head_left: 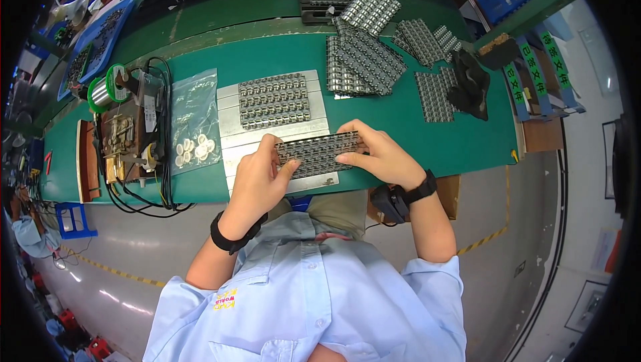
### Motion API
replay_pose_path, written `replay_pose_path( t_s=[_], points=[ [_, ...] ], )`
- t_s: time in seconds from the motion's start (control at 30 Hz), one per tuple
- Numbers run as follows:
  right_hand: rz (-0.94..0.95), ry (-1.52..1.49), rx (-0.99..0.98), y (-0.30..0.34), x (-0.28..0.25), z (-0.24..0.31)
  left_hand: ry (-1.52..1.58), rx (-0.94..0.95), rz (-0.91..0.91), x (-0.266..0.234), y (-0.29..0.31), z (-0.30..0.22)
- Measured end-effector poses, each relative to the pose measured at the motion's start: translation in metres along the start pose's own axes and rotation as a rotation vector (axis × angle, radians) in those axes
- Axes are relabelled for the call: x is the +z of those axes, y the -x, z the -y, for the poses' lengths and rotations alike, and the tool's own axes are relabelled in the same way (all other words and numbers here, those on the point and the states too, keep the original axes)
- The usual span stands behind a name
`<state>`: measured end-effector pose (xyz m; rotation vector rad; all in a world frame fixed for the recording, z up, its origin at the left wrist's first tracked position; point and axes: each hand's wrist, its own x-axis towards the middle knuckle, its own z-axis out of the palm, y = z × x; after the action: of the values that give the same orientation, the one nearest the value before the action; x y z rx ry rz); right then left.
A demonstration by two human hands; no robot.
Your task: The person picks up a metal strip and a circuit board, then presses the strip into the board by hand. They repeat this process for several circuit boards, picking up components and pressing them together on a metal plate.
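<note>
- Grey panel, I'm pinching both ends, left hand and right hand, close to the counter's near edge
- another panel lying flat on the silver plate, up toward its back edge

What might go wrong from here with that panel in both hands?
The studded panel, pinched near its ends by the left hand and right hand, might slip onto the metal plate. The overlapping panels further back could slide if nudged. Looped black cables at left might get snagged.
</note>
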<state>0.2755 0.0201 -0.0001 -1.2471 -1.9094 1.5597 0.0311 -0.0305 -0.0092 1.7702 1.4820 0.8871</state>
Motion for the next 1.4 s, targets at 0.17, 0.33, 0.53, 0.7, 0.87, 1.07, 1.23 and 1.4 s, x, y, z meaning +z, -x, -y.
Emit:
replay_pose_path(
  t_s=[0.17,0.33,0.53,0.7,0.87,1.07,1.23,1.4],
  points=[
    [0.056,-0.156,0.029,-0.019,-0.004,-0.026,-0.06,-0.029,-0.007,0.009,-0.005,0.008],
    [0.008,0.017,0.057,-0.015,0.001,-0.01,-0.083,-0.041,-0.013,0.007,-0.001,0.008],
    [0.029,-0.223,0.025,-0.008,-0.006,-0.006,0.054,-0.045,0.011,-0.006,0.007,-0.003],
    [0.068,-0.538,0.102,-0.009,-0.011,0.007,-0.453,0.457,-0.173,-0.027,0.001,-0.023],
    [0.122,-0.634,0.249,0.001,-0.005,0.022,-0.286,0.426,-0.092,-0.02,0.008,-0.016],
    [-0.229,0.116,-0.296,0.017,0.0,0.008,0.177,0.01,0.042,-0.007,0.006,-0.007],
    [-0.242,0.203,-0.357,0.014,0.01,0.02,0.107,-0.028,0.08,-0.002,0.0,0.002],
    [-0.296,0.64,-0.343,0.008,0.014,0.028,0.112,-0.005,0.06,-0.002,-0.004,0.004]
  ],
)
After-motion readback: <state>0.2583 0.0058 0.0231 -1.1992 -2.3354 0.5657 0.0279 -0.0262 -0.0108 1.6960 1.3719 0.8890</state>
